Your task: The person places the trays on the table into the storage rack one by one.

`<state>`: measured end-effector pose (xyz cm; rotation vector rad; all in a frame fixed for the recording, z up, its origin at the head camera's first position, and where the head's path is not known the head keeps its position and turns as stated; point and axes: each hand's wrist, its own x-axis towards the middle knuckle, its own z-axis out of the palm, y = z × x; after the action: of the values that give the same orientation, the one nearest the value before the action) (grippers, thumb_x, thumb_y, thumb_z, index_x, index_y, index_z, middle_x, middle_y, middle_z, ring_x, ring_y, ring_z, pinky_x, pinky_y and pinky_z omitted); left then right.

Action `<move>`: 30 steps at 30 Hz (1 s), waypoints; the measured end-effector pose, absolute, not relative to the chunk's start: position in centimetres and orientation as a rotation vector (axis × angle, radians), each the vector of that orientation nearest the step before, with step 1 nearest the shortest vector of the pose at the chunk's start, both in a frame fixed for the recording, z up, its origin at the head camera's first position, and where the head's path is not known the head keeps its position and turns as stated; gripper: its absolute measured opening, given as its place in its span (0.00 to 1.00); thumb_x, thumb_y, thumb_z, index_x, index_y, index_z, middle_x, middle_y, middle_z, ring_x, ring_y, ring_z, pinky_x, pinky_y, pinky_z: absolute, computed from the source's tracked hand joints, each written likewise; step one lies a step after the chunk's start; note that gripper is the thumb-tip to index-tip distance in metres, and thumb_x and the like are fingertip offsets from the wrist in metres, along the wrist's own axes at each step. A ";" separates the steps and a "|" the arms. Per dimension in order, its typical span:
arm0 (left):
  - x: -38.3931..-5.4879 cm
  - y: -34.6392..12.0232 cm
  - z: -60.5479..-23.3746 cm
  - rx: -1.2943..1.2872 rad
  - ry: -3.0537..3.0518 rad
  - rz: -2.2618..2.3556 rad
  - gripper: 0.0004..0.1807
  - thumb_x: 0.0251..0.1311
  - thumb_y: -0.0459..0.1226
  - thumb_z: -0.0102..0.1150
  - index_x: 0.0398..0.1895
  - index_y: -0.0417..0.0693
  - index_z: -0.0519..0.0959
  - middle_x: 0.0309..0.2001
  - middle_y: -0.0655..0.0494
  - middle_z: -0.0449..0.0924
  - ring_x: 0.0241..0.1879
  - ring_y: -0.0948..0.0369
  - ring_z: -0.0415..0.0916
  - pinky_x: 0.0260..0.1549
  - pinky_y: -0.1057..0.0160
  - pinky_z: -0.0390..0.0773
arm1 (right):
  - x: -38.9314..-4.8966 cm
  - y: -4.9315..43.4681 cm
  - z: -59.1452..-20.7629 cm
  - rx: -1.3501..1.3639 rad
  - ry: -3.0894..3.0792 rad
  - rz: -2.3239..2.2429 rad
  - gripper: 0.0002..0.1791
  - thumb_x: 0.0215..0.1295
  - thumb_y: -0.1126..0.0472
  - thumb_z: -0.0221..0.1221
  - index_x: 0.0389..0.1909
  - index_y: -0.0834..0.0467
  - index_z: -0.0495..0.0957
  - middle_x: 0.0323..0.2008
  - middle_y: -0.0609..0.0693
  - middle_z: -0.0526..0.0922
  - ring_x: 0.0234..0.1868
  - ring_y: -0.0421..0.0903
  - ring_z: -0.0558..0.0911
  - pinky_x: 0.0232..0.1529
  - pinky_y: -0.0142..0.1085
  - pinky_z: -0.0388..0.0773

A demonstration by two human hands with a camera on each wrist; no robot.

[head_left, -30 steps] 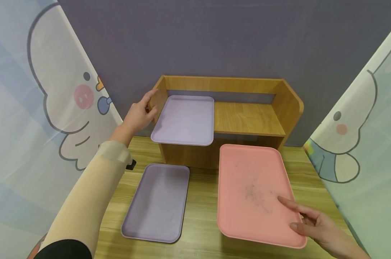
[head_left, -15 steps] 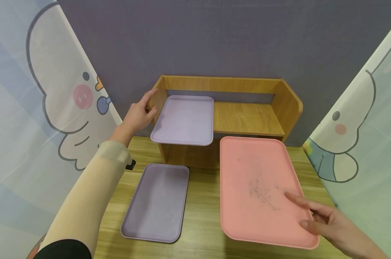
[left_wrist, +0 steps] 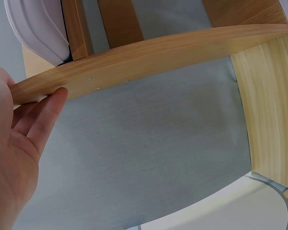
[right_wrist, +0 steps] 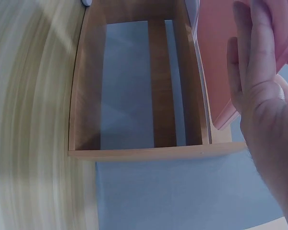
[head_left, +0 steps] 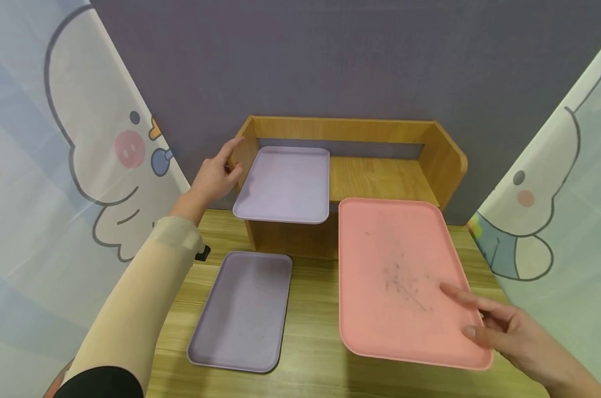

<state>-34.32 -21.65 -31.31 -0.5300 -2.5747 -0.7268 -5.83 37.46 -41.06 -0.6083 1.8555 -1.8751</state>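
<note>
My right hand (head_left: 509,331) holds a pink rectangular tray (head_left: 380,243) by its right edge, thumb on top and several fingers underneath. Dark smudges mark the tray's middle. It is raised above the table, its far end overlapping the shelf's front right in the head view. My left hand (head_left: 213,177) grips the left side panel (left_wrist: 134,57) of a wooden desktop shelf (head_left: 345,130), fingertips against the panel's outer face in the left wrist view. Beside that hand, a pale lilac tray (head_left: 285,185) lies on the upper board's left half, its front end jutting past the board.
A second, greyish purple tray (head_left: 243,312) lies on the wood-grain table (head_left: 312,320) at the front left. Behind the shelf stands a grey partition (head_left: 330,61). Cartoon-printed curtains (head_left: 96,110) hang on both sides.
My right hand has moved the pink tray slightly right and then farther forward, so its far end now reaches the upper board's front edge. My left hand stays on the side panel.
</note>
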 end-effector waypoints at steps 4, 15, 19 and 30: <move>-34.5 -21.7 -31.4 -0.526 -2.572 -0.722 0.36 0.77 0.38 0.54 0.87 0.62 0.61 0.25 0.46 0.75 0.26 0.50 0.73 0.30 0.54 0.72 | -6.6 37.1 -40.8 -0.751 1.880 -1.891 0.38 0.78 0.84 0.40 0.87 0.69 0.48 0.89 0.38 0.56 0.61 0.53 0.89 0.57 0.43 0.88; -34.4 -21.7 -31.5 -0.528 -2.574 -0.743 0.36 0.78 0.38 0.54 0.87 0.63 0.61 0.28 0.43 0.78 0.27 0.50 0.75 0.30 0.54 0.74 | -8.9 36.9 -39.8 -0.688 1.935 -1.856 0.36 0.81 0.81 0.41 0.87 0.66 0.53 0.86 0.33 0.61 0.57 0.43 0.90 0.50 0.39 0.89; -34.5 -21.7 -31.4 -0.535 -2.568 -0.739 0.36 0.78 0.38 0.54 0.87 0.61 0.61 0.26 0.44 0.76 0.26 0.50 0.74 0.30 0.54 0.73 | -10.0 36.9 -39.5 -0.682 1.990 -1.843 0.36 0.81 0.80 0.43 0.87 0.64 0.57 0.77 0.33 0.73 0.34 0.40 0.82 0.31 0.39 0.80; -34.1 -21.5 -31.2 -0.519 -2.579 -0.744 0.36 0.78 0.38 0.53 0.87 0.63 0.61 0.27 0.46 0.76 0.27 0.51 0.74 0.30 0.55 0.73 | -13.9 36.4 -38.2 -0.663 2.028 -1.826 0.34 0.84 0.77 0.44 0.87 0.60 0.59 0.77 0.32 0.70 0.45 0.37 0.84 0.35 0.34 0.82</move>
<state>-34.11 -21.55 -31.23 -0.5191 -2.5793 -0.7444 -13.88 36.43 -38.25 -0.6628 2.0275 -1.8255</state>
